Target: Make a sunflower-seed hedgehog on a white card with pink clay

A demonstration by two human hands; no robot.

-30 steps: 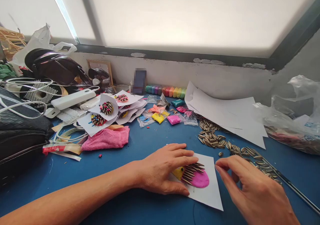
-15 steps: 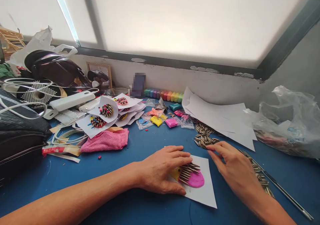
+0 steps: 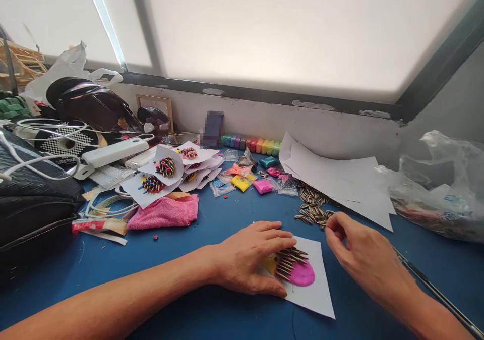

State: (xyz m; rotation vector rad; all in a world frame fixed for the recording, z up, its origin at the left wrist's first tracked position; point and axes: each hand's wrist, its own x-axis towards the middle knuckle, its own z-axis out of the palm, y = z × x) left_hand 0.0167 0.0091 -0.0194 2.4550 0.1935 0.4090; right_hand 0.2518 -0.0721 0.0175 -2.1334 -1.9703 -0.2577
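Note:
My left hand [image 3: 253,260] lies flat over the left side of a white paper sheet [image 3: 319,294], fingers apart and pressing on it. On the sheet is a hedgehog-like shape with a yellow head [image 3: 270,264] and a flat pink clay body [image 3: 303,275]. Rows of striped sunflower seeds [image 3: 287,264] stick out of the clay as spines. To the right, my right hand [image 3: 363,254] is closed, thumb and index finger pinched at the near edge of a pile of sunflower seeds [image 3: 314,211]. Whatever lies between those fingertips is hidden.
Behind the hands lie colored clay packets [image 3: 263,185] and a row of clay pieces [image 3: 253,145]. Finished seed pictures [image 3: 165,167] and a pink cloth [image 3: 164,212] sit left. Blank sheets [image 3: 340,178], a plastic bag [image 3: 434,188] and a metal rod [image 3: 434,289] lie right.
My right hand has shifted slightly right along the seed pile, and its fingers are more curled. Some seeds at the pile's near edge lie spread differently. My left hand still holds the sheet down.

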